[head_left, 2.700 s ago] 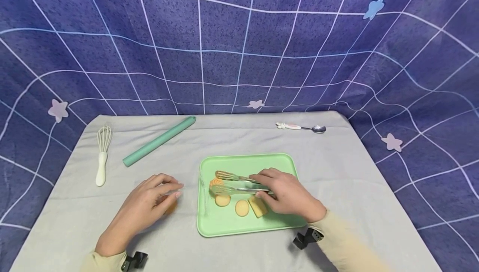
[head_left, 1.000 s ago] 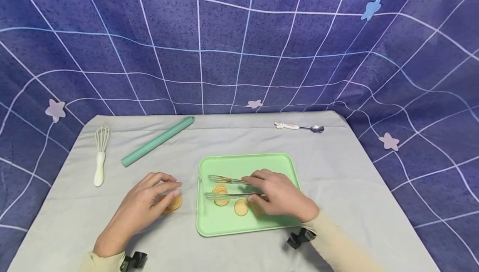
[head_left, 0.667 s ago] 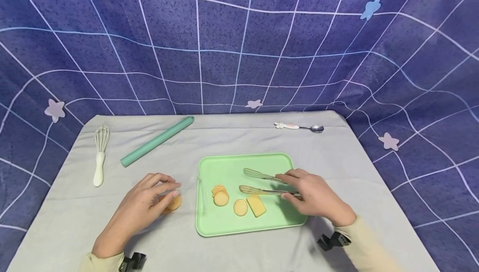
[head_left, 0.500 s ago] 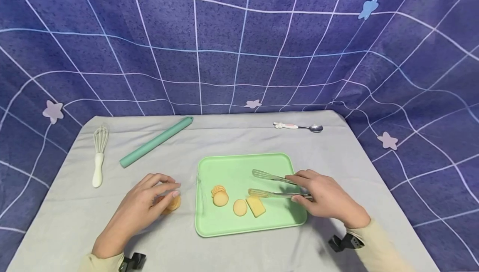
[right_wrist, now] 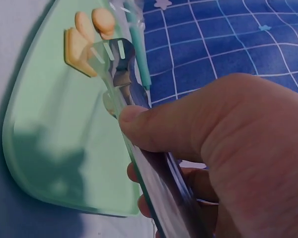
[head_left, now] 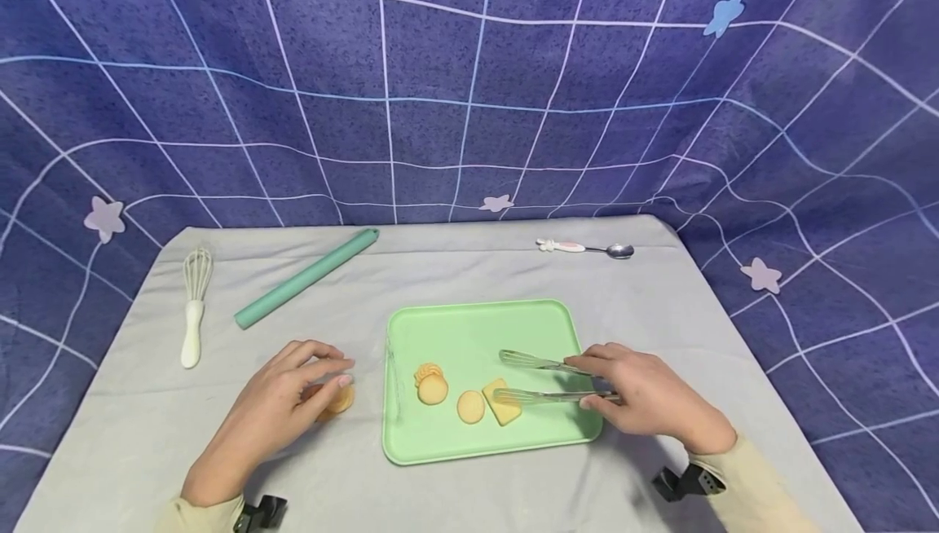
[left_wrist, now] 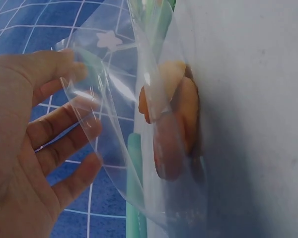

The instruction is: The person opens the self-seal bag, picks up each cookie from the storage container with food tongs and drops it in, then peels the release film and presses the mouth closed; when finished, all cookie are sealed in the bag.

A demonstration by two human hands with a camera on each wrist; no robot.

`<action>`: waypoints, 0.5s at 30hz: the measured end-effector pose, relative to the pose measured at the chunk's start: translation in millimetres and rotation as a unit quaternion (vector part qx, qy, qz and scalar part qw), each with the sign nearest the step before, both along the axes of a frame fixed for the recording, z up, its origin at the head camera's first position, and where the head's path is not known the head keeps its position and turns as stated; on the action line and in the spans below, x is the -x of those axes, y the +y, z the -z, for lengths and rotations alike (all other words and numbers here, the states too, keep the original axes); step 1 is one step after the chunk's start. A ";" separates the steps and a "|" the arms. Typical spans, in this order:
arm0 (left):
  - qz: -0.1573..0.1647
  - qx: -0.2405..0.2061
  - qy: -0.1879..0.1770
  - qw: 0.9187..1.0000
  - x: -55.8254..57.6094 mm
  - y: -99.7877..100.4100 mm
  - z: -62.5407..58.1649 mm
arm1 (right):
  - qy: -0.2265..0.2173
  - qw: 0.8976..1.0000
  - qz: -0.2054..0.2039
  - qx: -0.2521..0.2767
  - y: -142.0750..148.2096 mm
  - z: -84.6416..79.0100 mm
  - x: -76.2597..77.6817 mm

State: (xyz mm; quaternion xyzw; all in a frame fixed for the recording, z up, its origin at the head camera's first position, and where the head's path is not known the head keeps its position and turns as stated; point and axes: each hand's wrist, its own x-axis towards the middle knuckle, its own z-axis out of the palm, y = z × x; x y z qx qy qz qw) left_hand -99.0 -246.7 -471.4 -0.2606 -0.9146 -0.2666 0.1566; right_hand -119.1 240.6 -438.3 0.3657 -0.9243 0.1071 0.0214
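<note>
My left hand (head_left: 286,390) pinches the edge of a clear plastic bag (left_wrist: 119,168) between thumb and fingers, holding its mouth wide. Several golden cookies (left_wrist: 181,124) lie inside the bag. My right hand (head_left: 645,394) grips metal tongs with slotted heads (head_left: 539,396), their arms spread and nothing between them. One tong head overlaps a rectangular cookie (head_left: 504,416) on the light green tray (head_left: 469,325). Beside that sits a round cookie (head_left: 471,407). Farther left, another round cookie (head_left: 433,390) lies against a swirled cookie (head_left: 427,371).
A white whisk (head_left: 194,313) lies at the far left of the cloth-covered table (head_left: 440,272). Near it rests a green rolling pin (head_left: 308,278) at a slant. Toward the back right is a spoon (head_left: 587,248). A patterned blue curtain (head_left: 440,68) hangs behind.
My right hand has drawn the tongs rightward from the swirled cookie, then lowered them toward the rectangular cookie. More cookie shows by my left hand, which stays nearly still.
</note>
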 end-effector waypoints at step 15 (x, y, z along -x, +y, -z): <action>-0.002 -0.003 -0.005 1.000 -0.3 -0.3 -1.2 | 0.034 0.999 0.032 0.008 7.4 2.4 15.9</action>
